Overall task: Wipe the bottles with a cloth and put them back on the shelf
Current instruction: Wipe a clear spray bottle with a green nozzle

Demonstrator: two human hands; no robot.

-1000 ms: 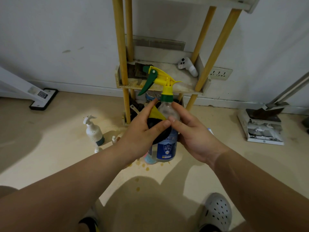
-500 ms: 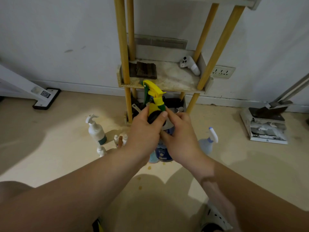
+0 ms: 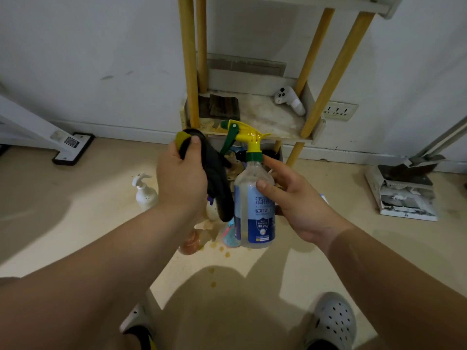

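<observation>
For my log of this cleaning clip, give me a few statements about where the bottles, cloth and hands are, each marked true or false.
1. The right hand grips the spray bottle. True.
2. The left hand holds the dark cloth. True.
3. The spray bottle stands on the shelf. False: it is held up in front of the shelf.
4. The white pump bottle sits on the shelf. False: it stands on the floor.
5. A white controller lies on the shelf. True.
</observation>
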